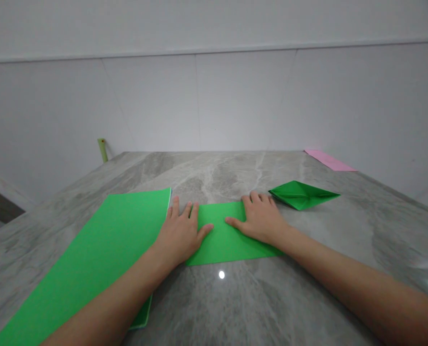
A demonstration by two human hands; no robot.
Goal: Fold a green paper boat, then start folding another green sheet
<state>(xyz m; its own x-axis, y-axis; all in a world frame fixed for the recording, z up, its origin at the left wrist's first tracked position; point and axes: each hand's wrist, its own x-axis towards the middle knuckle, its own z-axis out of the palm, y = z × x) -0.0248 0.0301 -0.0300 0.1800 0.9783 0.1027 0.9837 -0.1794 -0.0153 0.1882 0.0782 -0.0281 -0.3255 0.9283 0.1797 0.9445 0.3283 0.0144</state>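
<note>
Left hand (180, 235) and right hand (259, 218) flat, fingers spread, holding nothing, resting on folded green paper (223, 235) on marble desk (214, 307). Green paper sheet (91, 264) just left; folded green model (302, 194) far right.

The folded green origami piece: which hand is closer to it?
Right: the right hand sits just beside the folded green origami piece; the left hand lies farther off, on the flat green paper strip.

The paper sheet (223, 235) is bright green, the marble countertop (214, 173) veined grey.
</note>
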